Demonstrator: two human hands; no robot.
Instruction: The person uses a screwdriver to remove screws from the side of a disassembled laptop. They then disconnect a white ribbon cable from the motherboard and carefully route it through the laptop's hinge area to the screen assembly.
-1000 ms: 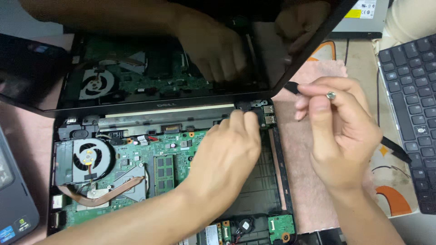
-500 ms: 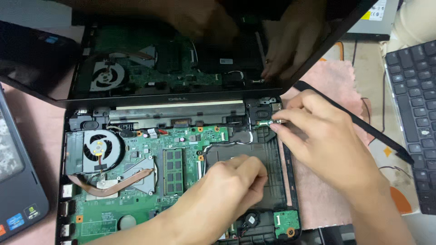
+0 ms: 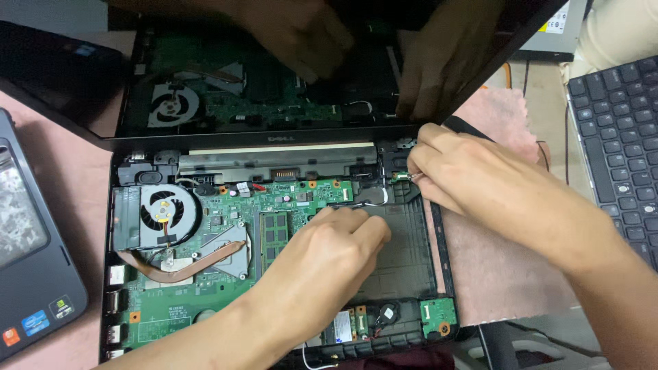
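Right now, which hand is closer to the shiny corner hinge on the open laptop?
The right hand, I'd say. Its fingertips already pinch at the hinge corner beside the screen's edge. The left hand rests lower, fingers curled on the dark empty bay beside the green motherboard.

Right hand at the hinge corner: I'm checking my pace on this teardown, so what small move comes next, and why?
Probably seat the pinched piece: the right hand pinches something small at the laptop base's top right hinge corner, while the left hand rests on the base. What it pinches is too small to tell.
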